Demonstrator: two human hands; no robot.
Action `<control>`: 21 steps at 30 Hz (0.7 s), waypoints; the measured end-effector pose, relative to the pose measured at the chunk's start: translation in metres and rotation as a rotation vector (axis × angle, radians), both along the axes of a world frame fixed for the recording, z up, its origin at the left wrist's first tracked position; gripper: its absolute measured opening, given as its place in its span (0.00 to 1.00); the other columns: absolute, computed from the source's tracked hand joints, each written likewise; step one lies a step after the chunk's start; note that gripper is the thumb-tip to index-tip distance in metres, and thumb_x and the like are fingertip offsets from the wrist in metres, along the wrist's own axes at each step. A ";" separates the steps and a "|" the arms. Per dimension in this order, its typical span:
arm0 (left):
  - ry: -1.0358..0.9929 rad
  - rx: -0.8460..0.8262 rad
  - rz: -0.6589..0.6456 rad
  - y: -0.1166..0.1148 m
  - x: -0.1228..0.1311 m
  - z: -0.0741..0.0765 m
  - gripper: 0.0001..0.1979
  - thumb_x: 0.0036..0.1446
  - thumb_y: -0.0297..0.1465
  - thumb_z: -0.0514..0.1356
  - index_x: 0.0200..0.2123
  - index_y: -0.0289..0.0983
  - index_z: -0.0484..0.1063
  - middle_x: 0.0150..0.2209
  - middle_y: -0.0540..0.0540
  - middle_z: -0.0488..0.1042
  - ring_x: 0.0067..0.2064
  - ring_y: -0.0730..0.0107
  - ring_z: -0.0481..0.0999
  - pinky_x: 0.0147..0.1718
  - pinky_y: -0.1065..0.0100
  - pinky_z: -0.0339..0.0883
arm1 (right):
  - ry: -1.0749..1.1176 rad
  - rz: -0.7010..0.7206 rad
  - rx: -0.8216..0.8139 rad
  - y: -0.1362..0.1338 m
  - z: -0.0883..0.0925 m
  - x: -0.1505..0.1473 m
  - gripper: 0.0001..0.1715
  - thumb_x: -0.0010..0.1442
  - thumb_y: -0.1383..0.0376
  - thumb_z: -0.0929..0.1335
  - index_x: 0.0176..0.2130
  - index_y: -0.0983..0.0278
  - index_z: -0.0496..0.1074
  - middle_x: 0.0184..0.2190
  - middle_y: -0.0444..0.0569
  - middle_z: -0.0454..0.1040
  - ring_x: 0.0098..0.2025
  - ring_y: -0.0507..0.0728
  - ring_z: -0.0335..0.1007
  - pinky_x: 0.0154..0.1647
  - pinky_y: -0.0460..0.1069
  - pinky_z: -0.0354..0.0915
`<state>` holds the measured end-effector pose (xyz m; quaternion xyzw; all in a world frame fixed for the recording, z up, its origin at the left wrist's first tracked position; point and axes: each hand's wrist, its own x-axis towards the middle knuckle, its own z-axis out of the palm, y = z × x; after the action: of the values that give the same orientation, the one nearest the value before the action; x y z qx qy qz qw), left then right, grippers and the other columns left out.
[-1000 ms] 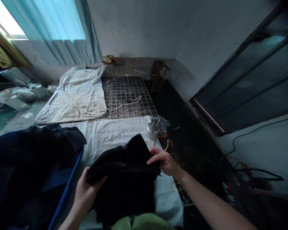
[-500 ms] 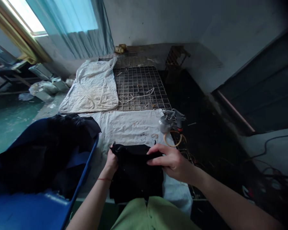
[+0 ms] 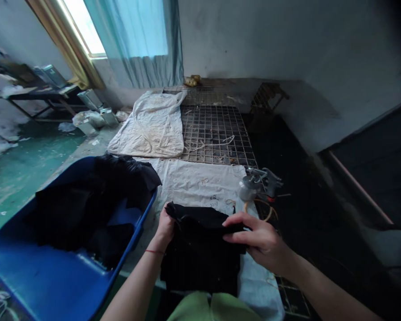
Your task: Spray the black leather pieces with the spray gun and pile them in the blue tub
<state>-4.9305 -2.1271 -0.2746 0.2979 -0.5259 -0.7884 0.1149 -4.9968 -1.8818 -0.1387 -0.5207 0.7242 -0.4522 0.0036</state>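
Observation:
A stack of black fabric pieces (image 3: 200,254) lies on a white cloth (image 3: 194,185) right in front of me. My left hand (image 3: 165,228) pinches the top piece at its far left corner. At the far right edge of the same piece, my right hand (image 3: 259,240) has its fingers closed over the fabric. To the left stands a blue tub (image 3: 53,276) filled with more black fabric (image 3: 93,200).
A metal spray gun (image 3: 258,183) with an orange hose lies at the cloth's right edge. Beyond are a wire grid (image 3: 217,133), a white sack (image 3: 153,127) and a rusty rack (image 3: 267,96). Curtain and window at back left; clutter on the green floor.
The black piece held up between my hands has come down onto the stack. The view has swung left, and both hands now grip its far edge.

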 end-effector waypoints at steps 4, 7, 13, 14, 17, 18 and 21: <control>0.030 -0.010 -0.034 -0.023 0.010 0.020 0.19 0.36 0.32 0.68 0.29 0.38 0.62 0.23 0.57 0.64 0.25 0.78 0.63 0.26 0.74 0.59 | -0.117 -0.063 -0.002 -0.012 0.006 0.002 0.17 0.57 0.73 0.66 0.38 0.56 0.80 0.38 0.52 0.76 0.40 0.56 0.74 0.40 0.49 0.72; -0.013 -0.075 -0.111 -0.050 0.027 0.051 0.21 0.32 0.30 0.71 0.28 0.38 0.63 0.25 0.57 0.67 0.27 0.76 0.66 0.28 0.73 0.60 | -0.394 -0.307 -0.101 -0.026 0.010 -0.005 0.03 0.51 0.64 0.73 0.30 0.59 0.80 0.37 0.52 0.77 0.38 0.59 0.75 0.38 0.50 0.73; -0.105 -0.127 -0.228 -0.135 0.086 0.104 0.25 0.32 0.32 0.73 0.34 0.38 0.66 0.27 0.55 0.71 0.30 0.72 0.71 0.29 0.72 0.66 | -1.152 -0.504 -0.070 -0.109 0.018 -0.004 0.21 0.36 0.60 0.79 0.33 0.63 0.78 0.32 0.51 0.80 0.31 0.61 0.76 0.33 0.53 0.73; -0.131 -0.088 -0.247 -0.152 0.094 0.108 0.25 0.33 0.33 0.73 0.37 0.38 0.67 0.29 0.54 0.73 0.31 0.70 0.74 0.31 0.70 0.68 | -1.234 -0.465 -0.051 -0.128 0.019 -0.002 0.22 0.35 0.61 0.79 0.33 0.64 0.78 0.30 0.50 0.80 0.30 0.60 0.76 0.33 0.53 0.72; -0.151 0.015 -0.296 -0.199 0.103 0.111 0.30 0.36 0.34 0.73 0.44 0.38 0.68 0.36 0.47 0.78 0.39 0.61 0.78 0.39 0.63 0.72 | -1.353 -0.391 -0.054 -0.185 0.020 -0.004 0.20 0.34 0.65 0.79 0.31 0.65 0.76 0.27 0.47 0.79 0.27 0.57 0.75 0.31 0.50 0.70; -0.135 0.033 -0.314 -0.215 0.101 0.109 0.31 0.37 0.35 0.73 0.46 0.38 0.68 0.39 0.45 0.78 0.41 0.58 0.78 0.42 0.61 0.72 | -1.360 -0.375 -0.069 -0.202 0.018 -0.009 0.19 0.35 0.66 0.78 0.31 0.65 0.76 0.26 0.46 0.79 0.27 0.57 0.75 0.31 0.50 0.70; -0.080 0.023 -0.398 -0.257 0.079 0.093 0.33 0.39 0.37 0.71 0.51 0.38 0.68 0.45 0.40 0.78 0.46 0.54 0.78 0.45 0.57 0.71 | -1.322 -0.342 -0.170 -0.247 -0.005 -0.032 0.17 0.38 0.67 0.77 0.32 0.64 0.75 0.28 0.45 0.79 0.27 0.57 0.75 0.31 0.50 0.69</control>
<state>-4.8513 -2.3842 -0.1813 0.2203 -0.5693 -0.7891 -0.0674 -5.0290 -2.1288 -0.1436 -0.0125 0.6037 -0.7245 0.3323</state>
